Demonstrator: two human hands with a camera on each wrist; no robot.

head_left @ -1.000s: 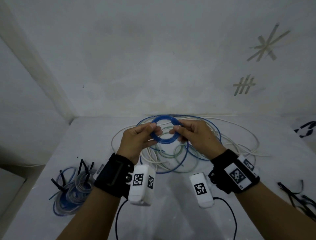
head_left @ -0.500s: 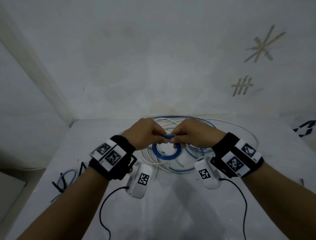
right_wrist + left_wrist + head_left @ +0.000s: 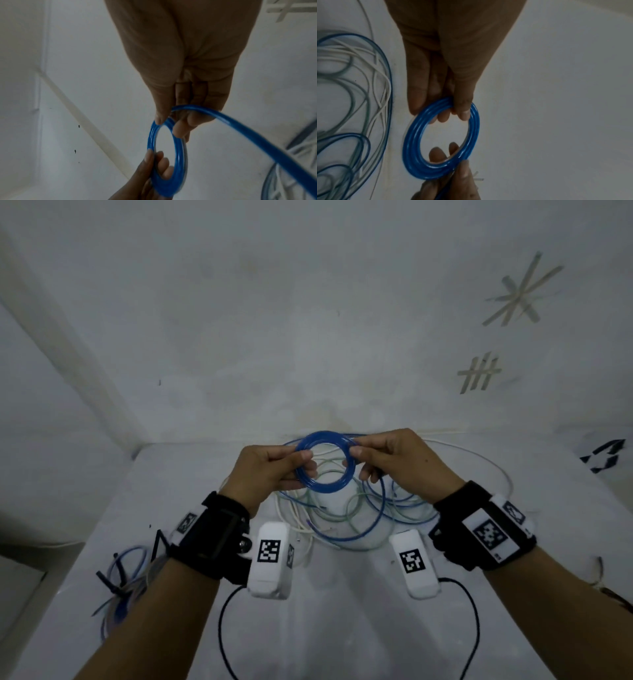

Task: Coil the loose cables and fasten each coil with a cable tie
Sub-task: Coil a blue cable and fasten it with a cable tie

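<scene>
My left hand [image 3: 270, 470] pinches the left side of the round blue plastic cable coil [image 3: 323, 462] between thumb and fingers; my right hand [image 3: 397, 463] pinches its right side. I hold the coil raised above the loose blue, green and white cables [image 3: 359, 518] on the white table [image 3: 342, 628]. A tied cable bundle [image 3: 126, 587] lies at left.

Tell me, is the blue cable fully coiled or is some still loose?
Some still loose. Both hands pinch the blue coil, but an uncoiled blue strand leaves the right hand toward the table pile.
</scene>
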